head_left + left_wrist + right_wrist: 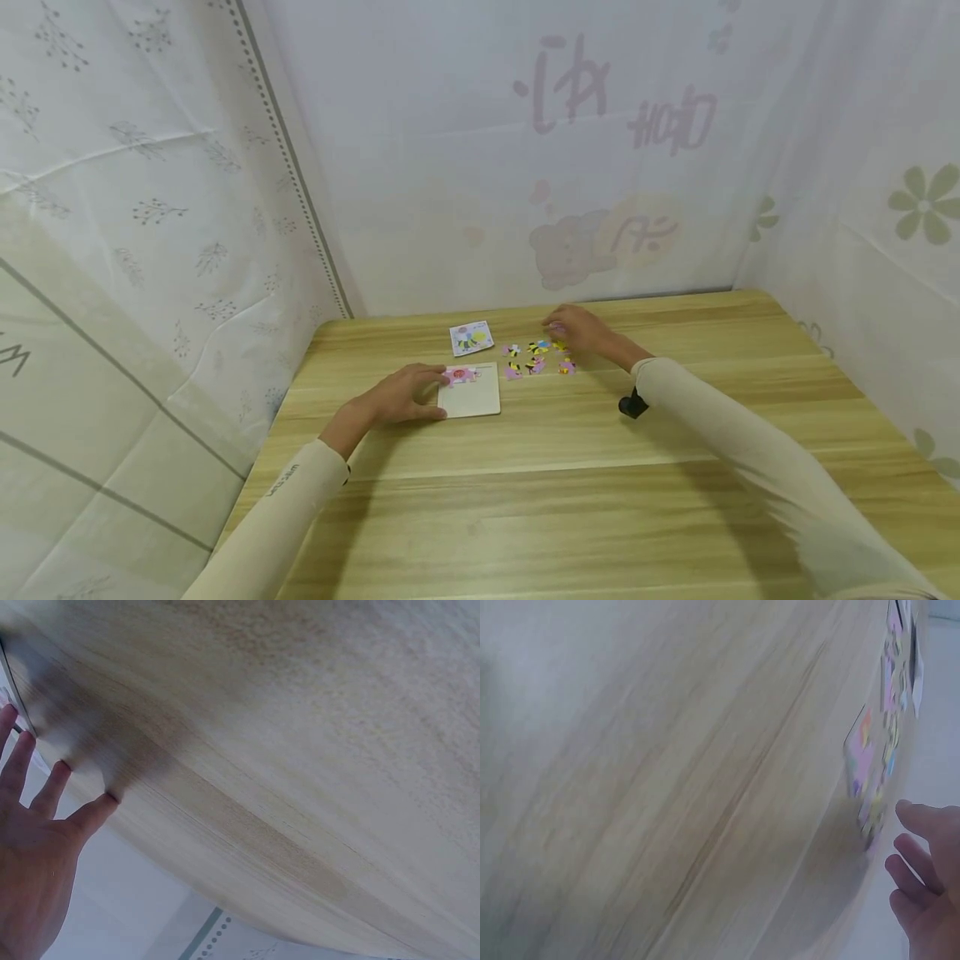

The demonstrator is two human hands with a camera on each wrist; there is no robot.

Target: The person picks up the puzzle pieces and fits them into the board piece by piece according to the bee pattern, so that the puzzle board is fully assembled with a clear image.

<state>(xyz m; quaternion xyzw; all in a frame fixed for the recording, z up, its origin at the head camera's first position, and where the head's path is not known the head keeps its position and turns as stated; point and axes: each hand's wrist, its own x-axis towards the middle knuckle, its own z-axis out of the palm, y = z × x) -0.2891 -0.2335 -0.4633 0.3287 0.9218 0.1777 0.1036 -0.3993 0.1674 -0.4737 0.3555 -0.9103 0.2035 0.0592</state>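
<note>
My left hand (408, 396) lies flat with straight fingers on the wooden table (525, 500), its fingertips touching the left edge of a pale puzzle board (472, 397). A pink puzzle piece (460, 375) sits in the board's top left corner. My right hand (576, 325) hovers with relaxed fingers at the far side of several loose colourful puzzle pieces (536, 357). The right wrist view shows those pieces (862, 754) just beyond the right hand (922, 877), with nothing visible between its fingers. In the left wrist view the left hand (34, 825) is spread on the tabletop.
A small picture card (472, 337) with a bee lies behind the board. A black wrist device (632, 405) sits under the right forearm. Patterned white curtains (525, 167) close in the table at the back and on both sides.
</note>
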